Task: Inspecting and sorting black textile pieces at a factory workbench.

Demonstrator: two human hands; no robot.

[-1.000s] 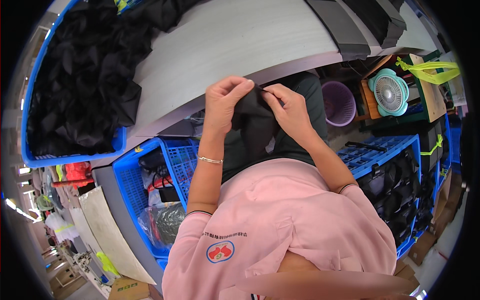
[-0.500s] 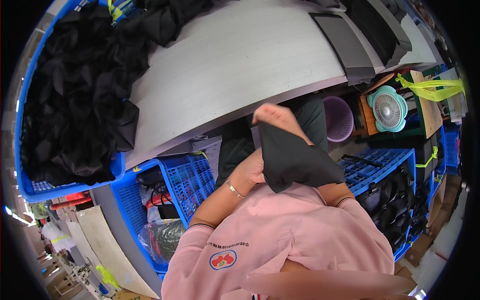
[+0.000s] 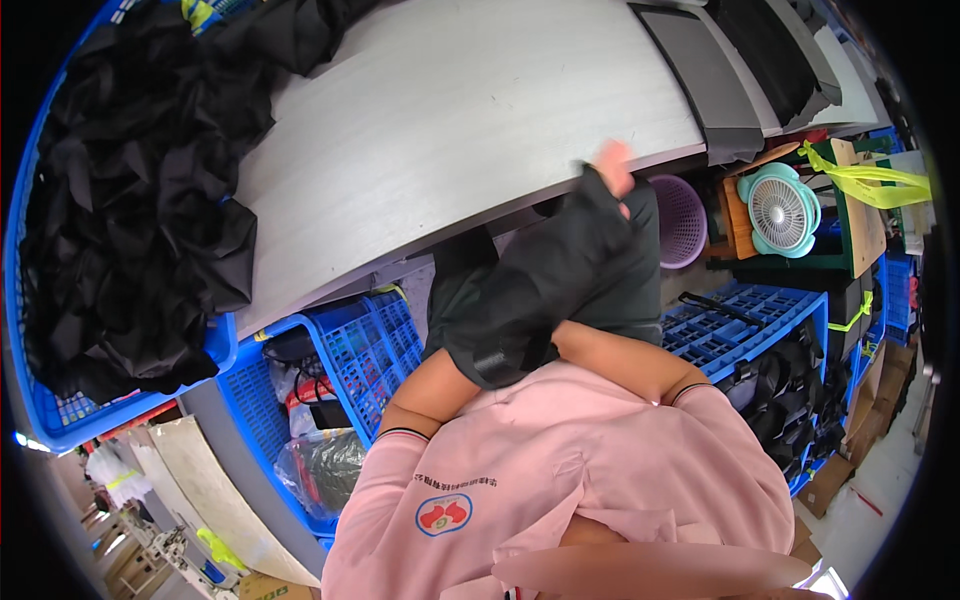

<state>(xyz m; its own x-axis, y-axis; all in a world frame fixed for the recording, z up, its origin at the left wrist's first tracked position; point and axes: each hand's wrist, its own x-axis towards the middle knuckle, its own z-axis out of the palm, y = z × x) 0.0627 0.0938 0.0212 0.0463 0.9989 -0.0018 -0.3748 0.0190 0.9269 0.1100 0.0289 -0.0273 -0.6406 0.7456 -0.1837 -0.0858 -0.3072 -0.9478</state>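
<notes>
A black cloth piece stretches above my lap, its near end wrapped around my left forearm. What looks like my left hand shows at the cloth's far end, blurred, with fingers bunched against its edge. My right forearm runs leftward beneath the cloth, and my right hand is hidden there. To the left, a heap of black cloth fills a blue basket at the table's side.
The grey table spans the far side, with flat dark panels on its right. Blue crates flank me; the right one stands near black items. A purple bin and teal fan are right of my knees.
The cloth has stretched out and now covers my left forearm and its bracelet. The hand at its far end is farther right. My right forearm now crosses lower, under the cloth.
</notes>
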